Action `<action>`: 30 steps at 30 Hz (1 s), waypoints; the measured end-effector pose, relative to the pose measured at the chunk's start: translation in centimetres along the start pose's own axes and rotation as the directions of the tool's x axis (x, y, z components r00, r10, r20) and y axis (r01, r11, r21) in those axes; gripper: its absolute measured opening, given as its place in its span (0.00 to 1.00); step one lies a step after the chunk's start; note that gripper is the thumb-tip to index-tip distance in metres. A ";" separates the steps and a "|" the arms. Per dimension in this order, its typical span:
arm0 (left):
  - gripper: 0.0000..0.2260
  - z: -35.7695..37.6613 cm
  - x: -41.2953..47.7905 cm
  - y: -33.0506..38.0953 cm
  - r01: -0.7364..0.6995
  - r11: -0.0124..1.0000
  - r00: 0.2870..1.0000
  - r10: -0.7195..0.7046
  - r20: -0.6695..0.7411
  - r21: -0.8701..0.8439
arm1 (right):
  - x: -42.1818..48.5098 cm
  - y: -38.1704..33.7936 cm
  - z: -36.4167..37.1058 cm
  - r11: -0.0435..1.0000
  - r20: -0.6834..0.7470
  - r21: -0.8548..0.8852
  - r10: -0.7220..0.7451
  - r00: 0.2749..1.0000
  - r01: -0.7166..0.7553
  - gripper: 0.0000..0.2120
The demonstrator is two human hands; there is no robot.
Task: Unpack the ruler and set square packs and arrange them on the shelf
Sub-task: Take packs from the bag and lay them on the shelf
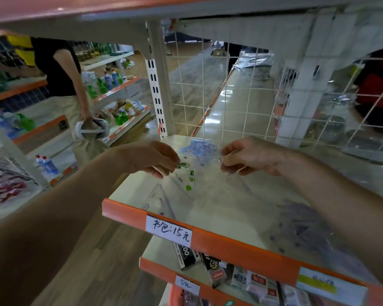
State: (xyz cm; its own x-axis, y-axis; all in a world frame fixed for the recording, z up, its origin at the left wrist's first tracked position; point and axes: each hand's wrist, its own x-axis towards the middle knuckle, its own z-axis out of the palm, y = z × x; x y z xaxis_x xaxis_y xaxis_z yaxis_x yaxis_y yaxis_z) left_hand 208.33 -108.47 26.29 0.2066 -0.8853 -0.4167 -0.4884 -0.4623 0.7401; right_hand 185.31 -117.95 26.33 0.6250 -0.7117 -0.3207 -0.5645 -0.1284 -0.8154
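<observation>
Right at the grip, the left hand (150,159) and the right hand (252,157) each pinch a top corner of the clear plastic pack with green and blue print (189,171) between thumb and fingertips. Its held edge runs left to right (roughly parallel to the orange front rail (230,246)), just above the pale shelf board (131,188). A purple-printed clear pack (307,224) lies under the right forearm.
</observation>
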 end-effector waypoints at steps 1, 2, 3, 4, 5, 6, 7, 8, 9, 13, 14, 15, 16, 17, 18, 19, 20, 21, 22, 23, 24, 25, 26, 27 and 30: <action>0.07 0.1 0.2 0.3 -0.002 1.000 1.000 0.002 -0.017 -0.018 | -0.6 0.1 -0.9 0.999 -0.029 -0.052 -0.008 1.000 0.006 0.06; 0.07 0.2 0.5 0.6 -0.006 0.999 0.999 0.005 -0.041 -0.043 | -1.2 0.3 -2.0 0.995 -0.060 -0.103 -0.012 0.998 0.006 0.06; 0.07 0.4 0.9 0.9 -0.014 0.997 0.997 0.008 -0.071 -0.082 | -2.0 0.7 -3.2 0.989 -0.088 -0.149 -0.013 0.996 -0.001 0.06; 0.07 0.7 1.3 1.3 -0.021 0.991 0.995 0.007 -0.102 -0.131 | -2.9 1.2 -4.4 0.984 -0.113 -0.176 -0.006 0.994 -0.014 0.06; 0.06 1.0 1.8 1.8 -0.028 0.984 0.992 0.005 -0.128 -0.176 | -3.8 1.8 -5.6 0.983 -0.134 -0.178 0.011 0.991 -0.035 0.07; 0.06 1.5 2.3 2.4 -0.035 0.977 0.990 0.005 -0.144 -0.211 | -4.8 2.5 -6.6 0.985 -0.148 -0.159 0.037 0.988 -0.061 0.07; 0.06 2.2 2.8 3.1 -0.039 0.972 0.989 0.003 -0.150 -0.233 | -5.8 3.2 -7.3 0.986 -0.150 -0.147 0.060 0.987 -0.082 0.07; 0.07 3.0 3.4 3.8 -0.040 0.967 0.989 0.002 -0.150 -0.250 | -6.7 3.9 -7.9 0.982 -0.147 -0.157 0.081 0.986 -0.104 0.06; 0.07 3.8 4.0 4.5 -0.039 0.963 0.989 0.000 -0.147 -0.266 | -7.5 4.7 -8.3 0.975 -0.139 -0.183 0.100 0.985 -0.124 0.05; 0.07 7.2 6.1 6.9 -0.033 0.941 0.989 -0.017 -0.145 -0.337 | -9.9 6.9 -8.9 0.962 -0.108 -0.213 0.148 0.983 -0.169 0.02; 0.07 8.0 6.5 7.4 -0.032 0.936 0.990 -0.019 -0.140 -0.351 | -10.3 7.3 -9.0 0.960 -0.112 -0.218 0.154 0.982 -0.175 0.02; 0.08 8.7 6.8 7.9 -0.031 0.941 0.990 -0.017 -0.139 -0.338 | -10.7 7.8 -9.2 0.956 -0.114 -0.224 0.165 0.980 -0.187 0.02; 0.08 9.2 7.0 8.2 -0.030 0.956 0.990 -0.012 -0.140 -0.292 | -11.0 8.1 -9.2 0.951 -0.111 -0.231 0.183 0.977 -0.204 0.03; 0.07 9.4 7.1 8.4 -0.034 0.976 0.989 0.002 -0.149 -0.214 | -11.2 8.5 -9.3 0.944 -0.098 -0.244 0.203 0.974 -0.221 0.04; 0.05 9.4 7.2 8.5 -0.042 0.991 0.987 0.021 -0.159 -0.126 | -11.3 8.6 -9.2 0.935 -0.084 -0.266 0.219 0.972 -0.234 0.04; 0.03 9.1 7.1 8.5 -0.050 0.998 0.985 0.042 -0.168 -0.046 | -11.4 8.8 -9.0 0.920 -0.080 -0.308 0.228 0.970 -0.242 0.04; 0.03 8.7 6.9 8.4 -0.060 0.998 0.983 0.063 -0.173 0.023 | -11.3 8.7 -8.9 0.900 -0.088 -0.363 0.224 0.971 -0.241 0.02; 0.04 8.0 6.7 8.1 -0.062 0.994 0.982 0.076 -0.174 0.085 | -11.0 8.5 -8.8 0.877 -0.104 -0.428 0.193 0.976 -0.219 0.03; 0.04 7.4 6.2 7.8 -0.059 0.990 0.983 0.081 -0.166 0.132 | -10.7 8.1 -8.6 0.856 -0.121 -0.482 0.144 0.982 -0.185 0.06; 0.03 6.7 5.7 7.4 -0.051 0.985 0.985 0.078 -0.157 0.165 | -10.3 7.3 -8.3 0.844 -0.131 -0.516 0.093 0.987 -0.148 0.07; 0.03 6.0 5.0 6.8 -0.037 0.983 0.987 0.065 -0.149 0.181 | -9.9 6.4 -7.9 0.837 -0.135 -0.535 0.048 0.990 -0.113 0.07; 0.04 5.3 4.3 6.1 -0.015 0.981 0.988 0.043 -0.146 0.192 | -9.4 5.3 -7.3 0.833 -0.118 -0.547 0.023 0.993 -0.084 0.04; 0.05 4.6 3.5 5.4 0.017 0.977 0.990 0.014 -0.142 0.213 | -8.9 4.2 -6.4 0.830 -0.087 -0.556 0.009 0.996 -0.056 0.03; 0.06 4.0 2.7 4.5 0.056 0.966 0.990 -0.020 -0.142 0.251 | -8.3 3.1 -5.3 0.827 -0.046 -0.562 -0.002 0.999 -0.024 0.06; 0.12 2.1 0.1 1.6 0.188 0.892 0.979 -0.138 -0.149 0.410 | -6.1 0.3 -0.6 0.791 0.093 -0.604 -0.049 0.994 0.095 0.11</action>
State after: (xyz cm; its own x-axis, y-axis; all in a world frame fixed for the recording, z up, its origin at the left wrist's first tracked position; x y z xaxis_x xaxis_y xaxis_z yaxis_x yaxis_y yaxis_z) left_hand 205.77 -109.17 26.35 0.3964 -0.8104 -0.4314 -0.7444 -0.5587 0.3656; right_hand 181.03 -114.07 28.28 0.6993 -0.6376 -0.3233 -0.7127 -0.5865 -0.3849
